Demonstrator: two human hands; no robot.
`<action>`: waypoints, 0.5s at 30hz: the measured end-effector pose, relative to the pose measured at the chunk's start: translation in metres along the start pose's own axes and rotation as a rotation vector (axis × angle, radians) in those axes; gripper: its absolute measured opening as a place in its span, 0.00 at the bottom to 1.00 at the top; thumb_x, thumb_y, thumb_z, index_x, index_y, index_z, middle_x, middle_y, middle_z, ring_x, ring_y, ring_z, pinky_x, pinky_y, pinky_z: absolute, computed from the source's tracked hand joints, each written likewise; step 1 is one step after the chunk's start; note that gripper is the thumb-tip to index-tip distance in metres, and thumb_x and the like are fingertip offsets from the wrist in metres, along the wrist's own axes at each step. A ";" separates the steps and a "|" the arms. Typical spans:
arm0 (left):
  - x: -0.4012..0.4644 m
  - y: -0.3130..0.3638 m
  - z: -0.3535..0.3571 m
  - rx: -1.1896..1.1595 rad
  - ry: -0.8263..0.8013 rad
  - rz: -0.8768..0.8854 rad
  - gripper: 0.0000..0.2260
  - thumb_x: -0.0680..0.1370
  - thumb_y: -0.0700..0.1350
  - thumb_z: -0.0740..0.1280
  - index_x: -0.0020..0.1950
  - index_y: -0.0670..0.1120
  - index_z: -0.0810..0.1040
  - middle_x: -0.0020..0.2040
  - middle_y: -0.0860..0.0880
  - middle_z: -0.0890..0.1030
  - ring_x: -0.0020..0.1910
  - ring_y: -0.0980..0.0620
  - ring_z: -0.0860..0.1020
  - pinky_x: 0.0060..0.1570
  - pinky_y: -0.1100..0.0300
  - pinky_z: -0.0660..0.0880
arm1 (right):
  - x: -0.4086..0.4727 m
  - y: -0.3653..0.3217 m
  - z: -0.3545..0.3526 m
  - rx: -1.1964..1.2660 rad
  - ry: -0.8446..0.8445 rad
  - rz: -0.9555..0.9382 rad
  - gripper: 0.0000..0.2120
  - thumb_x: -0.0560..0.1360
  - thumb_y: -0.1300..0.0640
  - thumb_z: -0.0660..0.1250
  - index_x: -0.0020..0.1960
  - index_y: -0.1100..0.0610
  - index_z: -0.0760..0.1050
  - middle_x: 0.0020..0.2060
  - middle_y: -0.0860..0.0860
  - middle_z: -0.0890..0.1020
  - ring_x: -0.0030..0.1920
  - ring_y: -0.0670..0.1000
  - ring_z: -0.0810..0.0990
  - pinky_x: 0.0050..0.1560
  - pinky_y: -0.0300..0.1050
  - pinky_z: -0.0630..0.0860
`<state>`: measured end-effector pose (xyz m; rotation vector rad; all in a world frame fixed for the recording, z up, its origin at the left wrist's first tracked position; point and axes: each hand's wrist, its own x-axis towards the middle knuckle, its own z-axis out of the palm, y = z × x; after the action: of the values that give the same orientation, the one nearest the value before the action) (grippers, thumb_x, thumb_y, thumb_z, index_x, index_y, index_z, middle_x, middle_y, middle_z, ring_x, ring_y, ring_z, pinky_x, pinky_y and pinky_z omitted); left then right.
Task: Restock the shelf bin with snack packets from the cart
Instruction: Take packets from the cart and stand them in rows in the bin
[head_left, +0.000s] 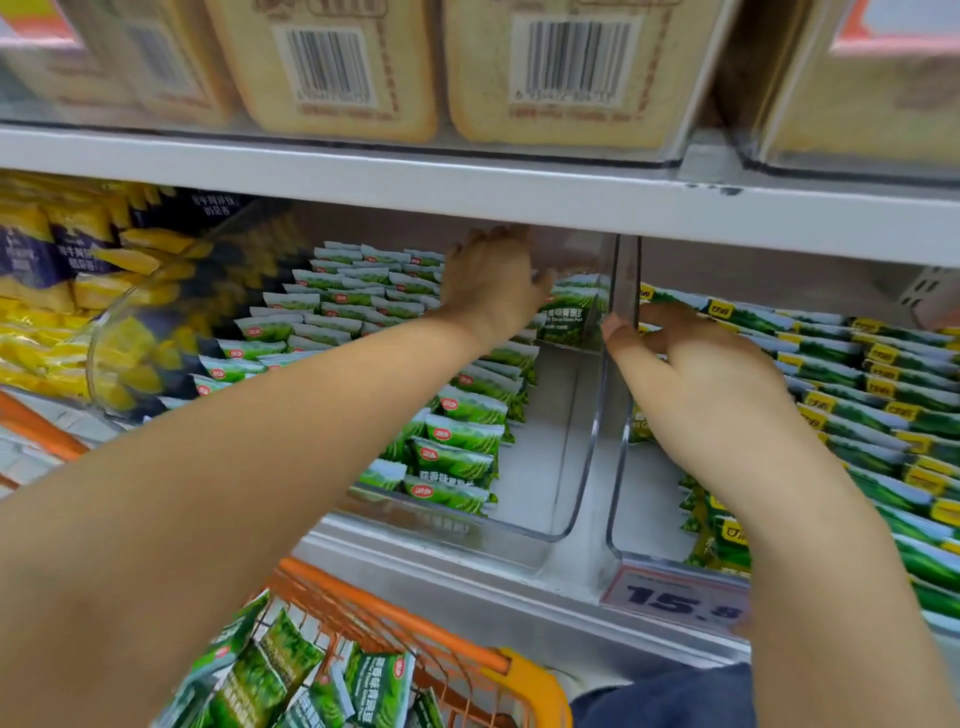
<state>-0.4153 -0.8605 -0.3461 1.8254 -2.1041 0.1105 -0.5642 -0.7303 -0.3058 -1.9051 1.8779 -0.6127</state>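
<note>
Left hand (493, 291) deep in bin (582, 457), gripping packet (566, 317).
</note>
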 end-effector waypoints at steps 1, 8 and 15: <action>-0.010 -0.004 -0.009 -0.068 0.006 -0.011 0.17 0.79 0.54 0.62 0.63 0.45 0.75 0.59 0.45 0.79 0.61 0.43 0.73 0.58 0.52 0.70 | -0.001 0.000 0.000 -0.014 0.005 -0.010 0.22 0.80 0.41 0.52 0.67 0.53 0.68 0.50 0.56 0.79 0.53 0.60 0.75 0.47 0.49 0.72; -0.142 -0.055 -0.082 -0.354 -0.082 0.038 0.05 0.79 0.46 0.65 0.48 0.51 0.80 0.49 0.57 0.80 0.50 0.57 0.77 0.48 0.59 0.70 | -0.036 -0.015 0.018 -0.320 0.106 -0.180 0.27 0.80 0.43 0.57 0.72 0.59 0.64 0.63 0.61 0.72 0.63 0.62 0.70 0.60 0.53 0.69; -0.263 -0.122 -0.124 -0.308 -0.208 0.111 0.13 0.76 0.55 0.60 0.53 0.51 0.80 0.54 0.57 0.79 0.53 0.62 0.74 0.54 0.61 0.69 | -0.100 -0.052 0.060 -0.334 0.097 -0.535 0.15 0.79 0.49 0.62 0.61 0.55 0.77 0.56 0.54 0.81 0.63 0.56 0.75 0.73 0.54 0.49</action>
<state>-0.2422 -0.5969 -0.3323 1.5962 -2.2140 -0.3716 -0.4880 -0.6308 -0.3297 -2.6765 1.5955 -0.5769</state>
